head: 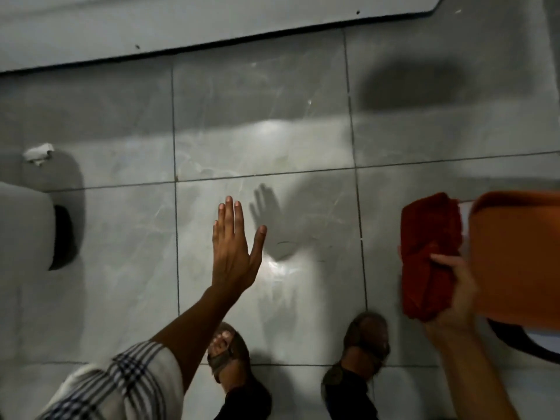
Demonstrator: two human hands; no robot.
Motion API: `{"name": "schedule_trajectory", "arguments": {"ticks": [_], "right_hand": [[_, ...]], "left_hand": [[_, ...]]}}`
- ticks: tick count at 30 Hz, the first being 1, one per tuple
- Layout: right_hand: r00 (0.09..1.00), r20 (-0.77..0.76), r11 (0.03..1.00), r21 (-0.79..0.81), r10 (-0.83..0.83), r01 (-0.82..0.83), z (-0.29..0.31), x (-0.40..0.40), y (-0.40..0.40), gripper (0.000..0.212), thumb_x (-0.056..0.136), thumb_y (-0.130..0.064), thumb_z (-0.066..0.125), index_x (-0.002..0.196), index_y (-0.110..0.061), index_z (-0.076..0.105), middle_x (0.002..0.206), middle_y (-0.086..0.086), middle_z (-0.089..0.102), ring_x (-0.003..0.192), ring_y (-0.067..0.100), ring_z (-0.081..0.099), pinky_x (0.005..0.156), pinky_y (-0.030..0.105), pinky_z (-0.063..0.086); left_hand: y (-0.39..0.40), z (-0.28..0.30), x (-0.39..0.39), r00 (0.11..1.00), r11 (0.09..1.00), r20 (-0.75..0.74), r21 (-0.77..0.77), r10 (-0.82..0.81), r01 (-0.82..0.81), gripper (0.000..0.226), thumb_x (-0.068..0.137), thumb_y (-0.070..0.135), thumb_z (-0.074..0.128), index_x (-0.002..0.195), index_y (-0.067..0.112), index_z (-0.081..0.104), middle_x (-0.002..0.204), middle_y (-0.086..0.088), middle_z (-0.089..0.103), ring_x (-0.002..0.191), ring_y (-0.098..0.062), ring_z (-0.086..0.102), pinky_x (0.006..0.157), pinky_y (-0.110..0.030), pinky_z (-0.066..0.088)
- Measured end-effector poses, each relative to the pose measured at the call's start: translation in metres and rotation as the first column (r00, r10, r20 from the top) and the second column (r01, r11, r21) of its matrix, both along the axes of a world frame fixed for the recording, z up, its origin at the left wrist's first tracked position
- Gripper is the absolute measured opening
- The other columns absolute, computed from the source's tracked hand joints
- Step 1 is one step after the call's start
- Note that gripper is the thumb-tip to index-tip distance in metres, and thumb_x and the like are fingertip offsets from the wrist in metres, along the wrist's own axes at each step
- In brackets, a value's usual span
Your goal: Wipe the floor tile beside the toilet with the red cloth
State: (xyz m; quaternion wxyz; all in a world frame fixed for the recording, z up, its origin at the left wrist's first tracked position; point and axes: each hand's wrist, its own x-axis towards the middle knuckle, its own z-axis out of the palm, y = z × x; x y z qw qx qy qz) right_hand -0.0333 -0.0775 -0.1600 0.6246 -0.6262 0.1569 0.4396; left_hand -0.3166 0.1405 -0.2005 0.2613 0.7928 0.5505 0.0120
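Observation:
My right hand (454,291) grips a folded red cloth (427,253) at the right side, held up beside an orange bucket (515,256). My left hand (235,250) is stretched out flat over the grey floor tile (272,298) in the middle, fingers together and thumb apart, holding nothing; its shadow falls on the tile. The white toilet (25,225) shows at the left edge.
My two feet in brown sandals (363,341) stand at the tile's near edge. A scrap of white paper (38,153) lies behind the toilet. A pale door or panel edge (212,31) runs along the top.

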Motion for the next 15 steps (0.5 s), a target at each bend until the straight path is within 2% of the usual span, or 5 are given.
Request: {"name": "schedule_trajectory", "arguments": {"ticks": [2,4,6,8,15], "right_hand": [[0.964,0.149,0.965,-0.175,0.220,-0.193,-0.040,-0.026,0.025,0.024,0.073,-0.049,0.070,0.085,-0.027,0.072,0.070,-0.011,0.072,0.058,0.018,0.062,0.044,0.022,0.052],[0.768,0.217,0.773,-0.396,0.603,-0.495,-0.108,-0.065,0.046,0.042,0.104,-0.041,0.061,0.140,-0.020,0.065,0.129,0.004,0.076,0.104,0.025,0.074,0.084,0.036,0.066],[0.397,0.246,0.456,-0.639,0.884,-0.620,-0.180,-0.102,0.048,0.071,0.120,-0.044,0.039,0.179,-0.015,0.013,0.187,0.009,0.017,0.171,0.022,0.022,0.139,0.043,0.017],[0.140,0.252,0.286,-0.769,0.958,-0.572,-0.231,-0.122,0.035,0.082,0.117,-0.057,0.026,0.178,-0.011,-0.005,0.188,0.008,-0.011,0.175,0.021,-0.010,0.141,0.043,-0.009],[-0.103,0.423,0.384,-0.883,0.900,-0.269,-0.304,-0.133,0.025,0.073,0.120,-0.040,0.032,0.178,-0.004,0.007,0.189,0.018,0.004,0.176,0.032,0.005,0.143,0.054,0.007]], "left_hand": [[0.000,-0.034,-0.023,1.000,1.000,-0.014,-0.014,0.019,-0.019,0.082,0.115,0.049,0.046,0.177,0.008,0.011,0.188,-0.009,0.000,0.175,-0.030,-0.002,0.141,-0.050,0.006],[-0.006,-0.083,-0.049,0.999,0.999,-0.046,-0.036,0.021,-0.022,0.080,0.116,0.049,0.045,0.177,0.008,0.014,0.188,-0.010,0.002,0.175,-0.030,0.000,0.141,-0.052,0.009],[-0.013,-0.132,-0.074,0.997,0.997,-0.076,-0.082,-0.003,-0.003,0.082,0.115,0.054,0.039,0.177,0.008,0.014,0.188,-0.011,0.003,0.175,-0.031,0.001,0.141,-0.053,0.011],[-0.020,-0.170,-0.095,0.995,0.991,-0.087,-0.124,-0.052,0.041,0.082,0.113,0.053,0.036,0.177,0.007,0.014,0.187,-0.013,0.006,0.175,-0.033,0.004,0.141,-0.055,0.015],[-0.015,-0.232,-0.136,0.991,0.991,-0.068,-0.076,-0.115,0.110,0.071,0.116,0.040,0.034,0.177,0.008,0.016,0.187,-0.013,0.004,0.175,-0.032,0.001,0.141,-0.054,0.005]]}}
